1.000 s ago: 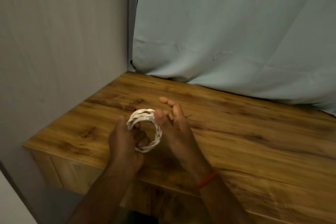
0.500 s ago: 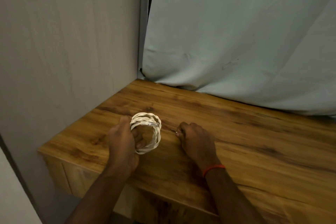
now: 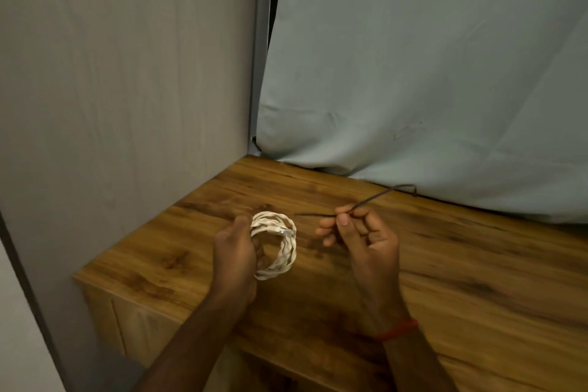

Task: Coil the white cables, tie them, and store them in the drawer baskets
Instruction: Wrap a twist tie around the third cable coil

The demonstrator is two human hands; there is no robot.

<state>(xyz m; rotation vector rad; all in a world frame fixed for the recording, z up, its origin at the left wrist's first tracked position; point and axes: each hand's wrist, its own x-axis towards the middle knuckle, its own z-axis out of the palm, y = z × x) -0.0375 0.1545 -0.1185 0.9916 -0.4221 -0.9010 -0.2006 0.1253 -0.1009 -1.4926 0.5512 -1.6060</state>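
Wooden top [image 3: 477, 280], warm grain, set in a corner between a pale wall panel [image 3: 127, 73] and a hanging grey cloth [image 3: 413, 73]. Item one: left hand [image 3: 234, 251], fingers curled through the ring and thumb over its upper edge, gripping the white cable coil [image 3: 288, 248]. The coil is wound into several tidy turns with a connector end lying across the top, and it is held just above the surface, to the thumb side of that hand. Item two: right hand [image 3: 359, 239], palm turned up, thumb and forefinger pinching a dark tie [image 3: 375, 197]. The tie's short end points toward the coil, near it but not touching. The long end runs away past the fingertips toward the cloth, where it bends into a loop. A red band [image 3: 397, 329] sits on that wrist. Status, as judged: coiling done for this cable, tie in hand but not yet round the coil, so binding remains, then storing. Cabinet front [image 3: 140, 331] shows below the left hand. No basket, open drawer or further cable is in view.
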